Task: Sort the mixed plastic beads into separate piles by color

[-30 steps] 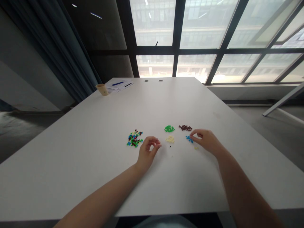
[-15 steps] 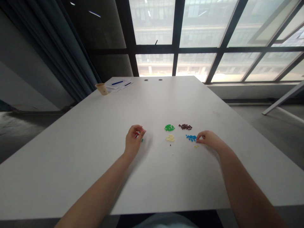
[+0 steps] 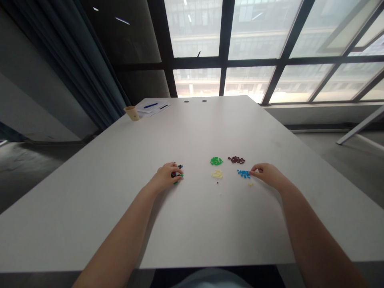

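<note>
Left hand has dropped onto the mixed pile, grip pinched; pile's axis unclear.

Left hand curled palm-down, right hand pinching, forearms extended

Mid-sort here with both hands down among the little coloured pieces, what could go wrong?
The right hand touches the blue pile; a nudge could scatter it toward the loose cream piece. The left hand covers the mixed pile, so colours are hard to tell. The stray black piece could get brushed away.
</note>
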Demonstrator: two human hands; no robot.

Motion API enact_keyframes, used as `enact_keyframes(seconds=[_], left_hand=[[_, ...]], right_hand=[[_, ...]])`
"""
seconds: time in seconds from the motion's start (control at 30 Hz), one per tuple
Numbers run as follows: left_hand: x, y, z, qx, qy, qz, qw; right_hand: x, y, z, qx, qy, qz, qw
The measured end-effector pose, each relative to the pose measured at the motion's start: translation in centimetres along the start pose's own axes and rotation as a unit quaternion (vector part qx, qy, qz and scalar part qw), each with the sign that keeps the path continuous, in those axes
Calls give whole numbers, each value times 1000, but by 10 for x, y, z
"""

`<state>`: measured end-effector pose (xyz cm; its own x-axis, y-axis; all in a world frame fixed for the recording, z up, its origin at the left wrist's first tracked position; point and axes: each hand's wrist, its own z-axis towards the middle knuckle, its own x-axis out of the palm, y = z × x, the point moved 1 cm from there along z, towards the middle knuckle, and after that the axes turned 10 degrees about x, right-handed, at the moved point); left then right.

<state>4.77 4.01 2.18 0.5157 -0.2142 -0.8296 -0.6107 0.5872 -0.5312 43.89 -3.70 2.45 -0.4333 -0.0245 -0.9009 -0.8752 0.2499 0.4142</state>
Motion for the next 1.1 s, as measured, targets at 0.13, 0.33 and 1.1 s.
enact_keyframes(seconds=[0.13,0.33,1.1], left_hand=[[2,-8,0,11,22,67,997],[7,-8,2,36,8,66,997],[51,-98,-3,-127,-94,-657,738]], right_hand=[[1,1,0,-4,3,7,1000],[1,5,-1,-6,9,14,1000],[11,96,-51,-217,-83,203,951]])
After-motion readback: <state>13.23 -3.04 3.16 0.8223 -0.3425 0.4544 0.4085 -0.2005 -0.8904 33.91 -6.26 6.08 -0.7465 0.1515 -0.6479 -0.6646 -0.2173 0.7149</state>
